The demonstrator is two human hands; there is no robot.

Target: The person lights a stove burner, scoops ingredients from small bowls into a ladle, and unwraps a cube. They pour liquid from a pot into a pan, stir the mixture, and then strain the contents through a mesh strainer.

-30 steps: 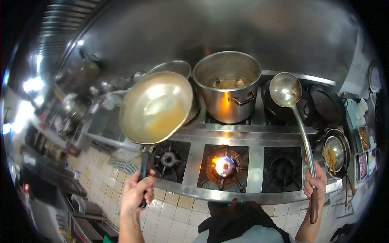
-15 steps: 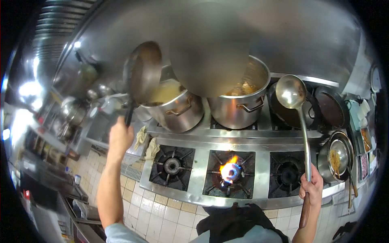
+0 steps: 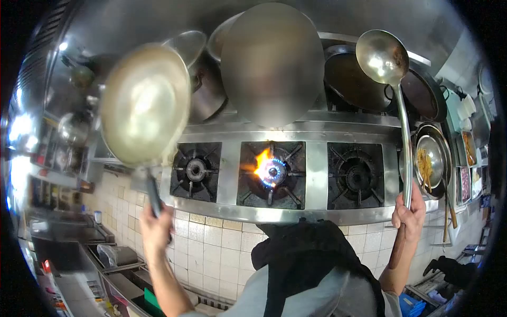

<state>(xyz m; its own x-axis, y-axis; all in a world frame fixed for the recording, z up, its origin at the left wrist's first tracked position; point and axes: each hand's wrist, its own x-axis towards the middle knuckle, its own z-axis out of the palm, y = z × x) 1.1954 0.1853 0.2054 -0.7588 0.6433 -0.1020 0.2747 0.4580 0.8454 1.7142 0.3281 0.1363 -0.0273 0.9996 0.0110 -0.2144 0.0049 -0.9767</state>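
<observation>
My left hand [image 3: 157,224] is closed round the black handle of a frying pan [image 3: 145,105], raised at the left of the stove. The pan's pale inner surface faces me, and it holds no visible food. My right hand [image 3: 409,214] grips the wooden end of a long-handled ladle [image 3: 381,58], held upright with its bowl high at the right. The ladle's bowl has brownish residue at one edge. Between my hands, the middle burner [image 3: 272,171] burns with blue and orange flame.
Unlit burners flank the flame, one at left [image 3: 195,170] and one at right [image 3: 359,177]. A large pot [image 3: 206,92] and dark pans [image 3: 359,84] stand behind. A metal bowl with noodle-like food [image 3: 424,166] sits at right. A grey blurred disc hides the back centre.
The frying pan has swung from side-on to facing me and now appears nearer and larger. The view has tilted downward. My right hand still holds the ladle upright.
</observation>
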